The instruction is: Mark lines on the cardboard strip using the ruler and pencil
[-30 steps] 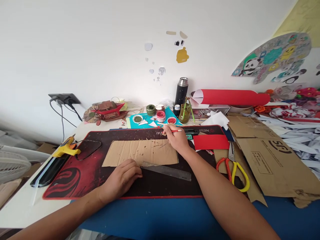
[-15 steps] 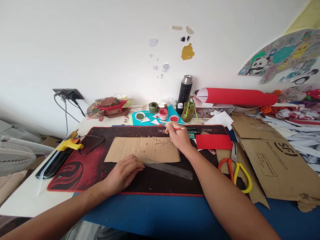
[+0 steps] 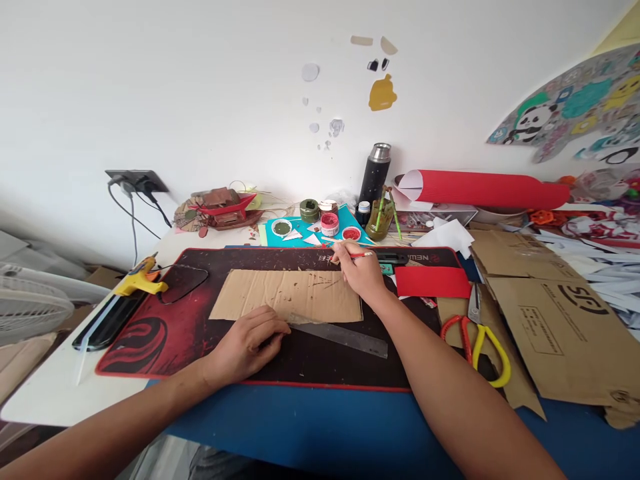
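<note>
- Pencil [image 3: 361,255], red and thin, sits pinched in the fingertips of the right hand [image 3: 361,275], its tip over the far edge of the cardboard sheet [image 3: 287,296].
- Left hand [image 3: 249,345] lies loosely curled, palm down, on the near edge of the sheet, fingertips touching the end of the clear ruler [image 3: 340,335]; it grips nothing.
- Cardboard sheet lies flat in the middle of the desk mat [image 3: 150,337], with marks showing near its far right corner.
- Step in hand looks like marking out the cardboard; a straight line would call for the ruler, now slanted across the near edge, to be slid up onto the sheet and pressed down.
- Red paper [image 3: 431,281] lies just beside the right hand, and the scissors [image 3: 477,340] rest toward the mat's right edge.
- Paint pots [image 3: 330,223] and a flask [image 3: 376,177] crowd the far edge of the table, close behind the pencil hand.
- Glue gun [image 3: 140,280] lies at the mat's left edge, well apart.
</note>
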Tool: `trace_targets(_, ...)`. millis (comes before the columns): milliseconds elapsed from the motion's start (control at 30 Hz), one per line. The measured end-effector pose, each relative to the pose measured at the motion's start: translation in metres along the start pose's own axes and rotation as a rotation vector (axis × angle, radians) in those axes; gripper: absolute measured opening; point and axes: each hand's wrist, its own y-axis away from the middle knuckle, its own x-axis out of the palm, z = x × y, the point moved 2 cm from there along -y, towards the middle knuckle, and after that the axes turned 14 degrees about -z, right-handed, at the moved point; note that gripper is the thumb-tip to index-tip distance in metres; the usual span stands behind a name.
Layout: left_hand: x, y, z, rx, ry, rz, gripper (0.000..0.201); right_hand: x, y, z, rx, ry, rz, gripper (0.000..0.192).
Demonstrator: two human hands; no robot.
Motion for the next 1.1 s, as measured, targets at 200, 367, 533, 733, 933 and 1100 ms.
trace_targets(200,-0.003,0.0,0.001,0.003,-0.047,-0.025,0.021,-0.002,0.0,0.003,0.007,0.005,-0.001,0.063)
trace_targets(367,-0.004,0.002,-0.007,0.101,-0.055,0.043,0.03,-0.004,-0.002,0.002,0.016,0.009,-0.012,0.065)
trace_targets(533,0.009,-0.005,-0.012,0.141,-0.127,0.141,0.04,-0.005,-0.003,0.002,0.019,0.017,-0.02,0.065)
trace_targets(733,0.018,-0.021,0.003,0.11,-0.251,0.182,0.034,-0.005,-0.004,0.004,0.011,0.032,-0.016,0.064)
trace_targets(933,0.013,-0.017,0.012,0.238,-0.283,0.205,0.035,-0.005,-0.004,0.004,-0.005,0.046,0.004,0.064)
trace_targets(1100,0.008,-0.017,0.014,0.324,-0.288,0.207,0.045,-0.005,-0.004,0.004,-0.017,0.063,0.006,0.064)
